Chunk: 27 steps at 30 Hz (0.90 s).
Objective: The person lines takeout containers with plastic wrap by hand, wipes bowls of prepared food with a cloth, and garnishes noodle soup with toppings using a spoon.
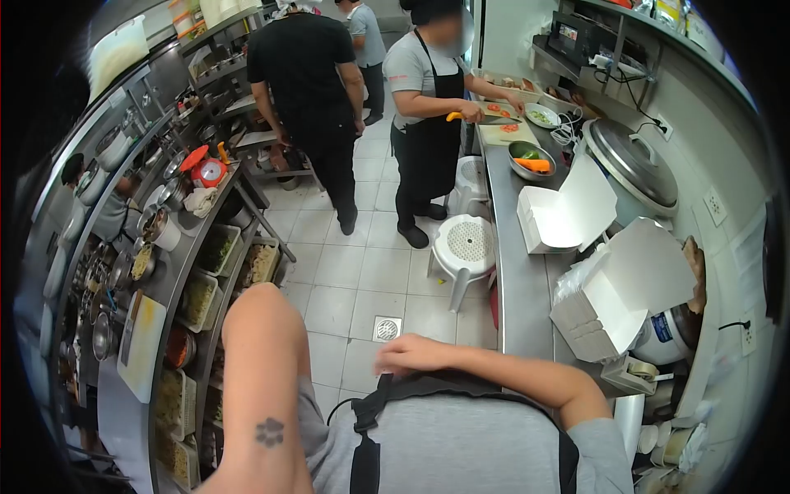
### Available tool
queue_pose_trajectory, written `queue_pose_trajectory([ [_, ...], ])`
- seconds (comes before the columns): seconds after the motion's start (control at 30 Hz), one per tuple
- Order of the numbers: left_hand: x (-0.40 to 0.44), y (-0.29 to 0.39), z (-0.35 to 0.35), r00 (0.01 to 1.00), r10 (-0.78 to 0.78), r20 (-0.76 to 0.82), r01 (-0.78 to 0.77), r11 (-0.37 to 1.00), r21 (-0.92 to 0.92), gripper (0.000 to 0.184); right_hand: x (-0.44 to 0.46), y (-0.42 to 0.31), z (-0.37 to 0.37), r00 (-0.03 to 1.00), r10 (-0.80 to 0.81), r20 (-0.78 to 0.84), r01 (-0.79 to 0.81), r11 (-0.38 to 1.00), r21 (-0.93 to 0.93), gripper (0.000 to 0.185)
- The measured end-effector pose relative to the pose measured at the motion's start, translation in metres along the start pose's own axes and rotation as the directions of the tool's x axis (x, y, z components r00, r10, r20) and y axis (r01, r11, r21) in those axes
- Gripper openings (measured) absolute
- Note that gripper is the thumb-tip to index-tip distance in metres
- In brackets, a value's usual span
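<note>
My right hand (405,354) is in front of my chest, at the top edge of the black apron (365,465) over my grey shirt (461,436). Its fingers are curled together, and what they hold, if anything, is hidden. The left forearm, with a paw-print tattoo (269,432), is raised with the elbow bent; my left hand lies outside the picture. Beyond my hands are a floor drain (387,328) and a white stool (464,245).
A co-worker (432,107) with a yellow-handled knife stands at the right counter (520,309), near sliced tomatoes. Open white boxes (605,317) sit on that counter. Another person in black (304,82) stands ahead. Along the left runs a counter with a cutting board (141,346).
</note>
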State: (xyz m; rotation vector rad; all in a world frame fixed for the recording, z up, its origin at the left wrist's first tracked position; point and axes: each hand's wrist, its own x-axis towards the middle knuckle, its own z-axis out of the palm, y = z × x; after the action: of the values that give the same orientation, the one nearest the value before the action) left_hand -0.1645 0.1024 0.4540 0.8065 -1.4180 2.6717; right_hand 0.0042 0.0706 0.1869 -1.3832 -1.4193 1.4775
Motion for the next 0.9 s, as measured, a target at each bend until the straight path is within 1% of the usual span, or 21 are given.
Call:
queue_pose_trajectory([
  [0.03,-0.012,-0.005,0.005,0.994,-0.016,-0.107,0.006,0.995,-0.096,0.024,0.013,-0.011,0.003,0.994,-0.002,0.112,-0.007,0.997,0.081,0.030],
  [0.07,-0.026,-0.011,0.009,0.984,-0.116,-0.132,0.098,0.986,-0.134,0.022,0.022,-0.023,0.011,0.964,-0.078,0.254,0.031,0.983,0.183,0.033],
  [0.1,-0.039,-0.018,0.012,0.965,-0.213,-0.151,0.186,0.966,-0.179,0.019,0.034,-0.034,0.017,0.909,-0.171,0.380,0.060,0.956,0.287,0.036],
  [0.13,-0.052,-0.023,0.012,0.937,-0.308,-0.163,0.268,0.936,-0.228,0.017,0.046,-0.037,0.023,0.849,-0.196,0.492,0.072,0.963,0.258,0.036],
  [0.2,-0.079,-0.023,-0.002,0.827,-0.553,-0.107,0.533,0.829,-0.169,0.026,0.064,-0.037,0.039,0.686,-0.218,0.694,0.105,0.974,0.202,0.039],
  [0.23,-0.092,-0.020,-0.013,0.747,-0.659,-0.084,0.648,0.751,-0.127,0.032,0.071,-0.030,0.042,0.623,-0.235,0.746,0.081,0.968,0.238,0.038],
  [0.27,-0.101,-0.016,-0.031,0.616,-0.779,0.115,0.787,0.616,-0.038,0.030,0.080,-0.020,0.044,0.554,-0.256,0.792,0.055,0.961,0.272,0.037],
  [0.3,-0.110,-0.010,-0.046,0.428,-0.856,0.290,0.879,0.469,0.085,0.029,0.085,-0.014,0.044,0.482,-0.277,0.831,0.024,0.953,0.303,0.036],
  [0.33,-0.124,-0.007,-0.049,0.313,-0.872,0.377,0.942,0.337,-0.005,0.024,0.086,-0.015,0.041,0.446,-0.314,0.838,0.080,0.947,0.312,0.031],
  [0.37,-0.137,-0.003,-0.053,0.212,-0.854,0.476,0.972,0.233,-0.014,0.021,0.084,-0.017,0.041,0.419,-0.344,0.840,0.100,0.937,0.334,0.030],
  [0.4,-0.151,0.001,-0.056,0.106,-0.818,0.565,0.992,0.128,0.000,0.019,0.079,-0.017,0.042,0.426,-0.361,0.830,0.115,0.931,0.346,0.030],
  [0.43,-0.158,0.006,-0.058,-0.040,-0.735,0.677,0.999,-0.008,0.050,0.018,0.075,-0.017,0.042,0.427,-0.375,0.823,0.127,0.926,0.356,0.029],
  [0.5,-0.173,0.028,-0.047,-0.242,-0.642,0.727,0.966,-0.229,0.120,0.016,0.070,-0.014,0.042,0.440,-0.389,0.809,0.133,0.920,0.369,0.028],
  [0.53,-0.179,0.035,-0.046,-0.285,-0.565,0.775,0.951,-0.266,0.156,0.016,0.069,-0.014,0.043,0.457,-0.394,0.798,0.141,0.918,0.372,0.028],
  [0.6,-0.188,0.048,-0.044,-0.352,-0.392,0.850,0.917,-0.326,0.230,0.017,0.059,-0.012,0.041,0.504,-0.390,0.771,0.149,0.918,0.367,0.027],
  [0.7,-0.197,0.067,-0.046,-0.444,-0.161,0.882,0.831,-0.441,0.338,0.021,0.051,-0.008,0.036,0.595,-0.376,0.711,0.173,0.923,0.344,0.025],
  [0.8,-0.202,0.075,-0.045,-0.425,0.013,0.905,0.785,-0.493,0.376,0.024,0.043,-0.005,0.032,0.700,-0.352,0.621,0.192,0.931,0.310,0.024],
  [0.9,-0.208,0.085,-0.026,-0.330,0.016,0.944,0.774,-0.568,0.280,0.018,0.032,-0.002,0.024,0.829,-0.305,0.469,0.213,0.947,0.240,0.022],
])
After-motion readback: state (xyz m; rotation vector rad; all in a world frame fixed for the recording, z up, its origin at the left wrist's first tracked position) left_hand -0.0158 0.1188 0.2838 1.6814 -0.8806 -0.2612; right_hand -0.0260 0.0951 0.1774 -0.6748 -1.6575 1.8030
